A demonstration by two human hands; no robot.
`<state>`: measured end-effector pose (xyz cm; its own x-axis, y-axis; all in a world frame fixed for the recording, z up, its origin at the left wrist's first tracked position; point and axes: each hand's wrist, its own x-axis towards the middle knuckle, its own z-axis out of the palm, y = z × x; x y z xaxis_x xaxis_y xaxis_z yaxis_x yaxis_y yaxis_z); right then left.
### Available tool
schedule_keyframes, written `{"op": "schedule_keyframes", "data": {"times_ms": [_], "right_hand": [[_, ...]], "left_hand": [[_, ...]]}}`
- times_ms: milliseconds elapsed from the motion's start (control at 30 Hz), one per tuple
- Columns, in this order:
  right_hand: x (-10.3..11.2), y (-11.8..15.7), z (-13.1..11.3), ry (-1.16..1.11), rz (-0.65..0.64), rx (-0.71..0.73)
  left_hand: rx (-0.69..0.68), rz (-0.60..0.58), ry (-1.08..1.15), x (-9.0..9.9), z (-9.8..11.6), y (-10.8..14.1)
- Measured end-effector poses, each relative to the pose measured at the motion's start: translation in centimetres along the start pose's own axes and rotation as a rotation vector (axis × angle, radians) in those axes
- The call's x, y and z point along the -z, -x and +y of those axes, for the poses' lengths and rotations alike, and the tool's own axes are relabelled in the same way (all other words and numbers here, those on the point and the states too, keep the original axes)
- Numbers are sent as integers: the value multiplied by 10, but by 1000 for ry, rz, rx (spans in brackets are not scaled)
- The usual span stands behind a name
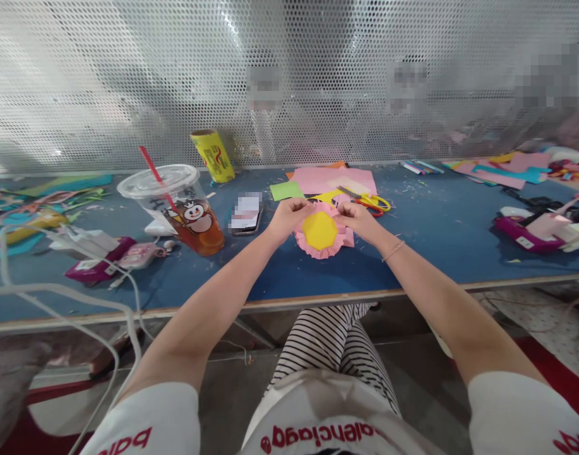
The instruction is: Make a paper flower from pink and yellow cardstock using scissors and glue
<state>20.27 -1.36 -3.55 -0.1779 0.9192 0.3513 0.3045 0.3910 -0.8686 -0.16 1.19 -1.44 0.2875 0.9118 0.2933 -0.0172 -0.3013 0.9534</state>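
Observation:
A paper flower (319, 230) with a yellow centre and a ruffled pink rim faces me above the blue table. My left hand (290, 218) pinches its upper left edge, and my right hand (358, 219) has fingers closed on the upper right edge. Just behind my right hand lie scissors (372, 202) with red and yellow handles. Pink paper sheets (334, 180) and a green paper piece (286, 191) rest behind the flower.
Left of my hands are a phone (246, 213), a plastic drink cup (178, 212) with a red straw, and a yellow tube (213, 156). White cables (123, 309) cross the left side. Colored pens (422, 167) and paper scraps (511, 169) lie right, before a perforated metal panel (327, 76).

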Motion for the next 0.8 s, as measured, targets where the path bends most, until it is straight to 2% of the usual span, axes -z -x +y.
{"op": "schedule_keyframes", "data": {"times_ms": [200, 367, 567, 700, 800], "right_hand": [[-4, 2, -3, -132, -92, -22], [-9, 5, -9, -105, -36, 16], [-10, 4, -8, -147, 54, 58], [-7, 2, -1, -138, 122, 91], [-7, 1, 0, -117, 110, 103]], "left_hand": [[50, 24, -6, -1, 3, 1], [-12, 38, -107, -1, 5, 2], [9, -3, 12, -1, 7, 4], [-42, -2, -34, -1, 8, 5], [-53, -42, -21, -2, 9, 6]]}}
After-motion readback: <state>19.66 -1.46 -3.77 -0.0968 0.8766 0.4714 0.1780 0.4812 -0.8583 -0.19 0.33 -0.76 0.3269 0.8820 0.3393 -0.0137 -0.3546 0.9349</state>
